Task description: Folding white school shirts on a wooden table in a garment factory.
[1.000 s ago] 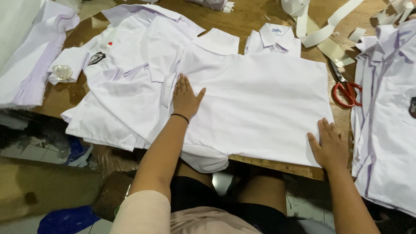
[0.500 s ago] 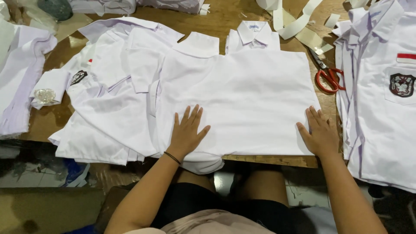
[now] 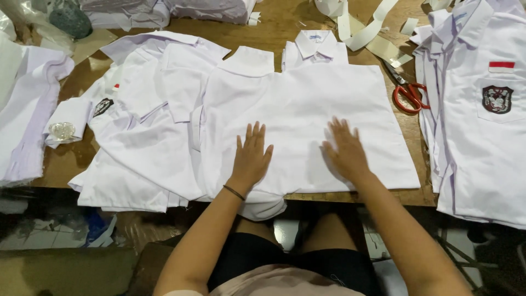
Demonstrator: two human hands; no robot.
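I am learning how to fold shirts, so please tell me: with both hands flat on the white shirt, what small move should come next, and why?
Probably fold the bottom up. Both the left hand and right hand lie flat on the white shirt, which looks smooth, while its hem hangs over the table edge.

Bare forearms; thin dark band (image 3: pixel 234 192) on left wrist; seemingly black shorts (image 3: pixel 257 257).

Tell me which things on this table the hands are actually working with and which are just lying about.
In use:
left hand and right hand, flat on the white shirt.

Lying about:
red scissors,
white strips,
shirt pile on the left,
badged shirts on the right,
wooden table.
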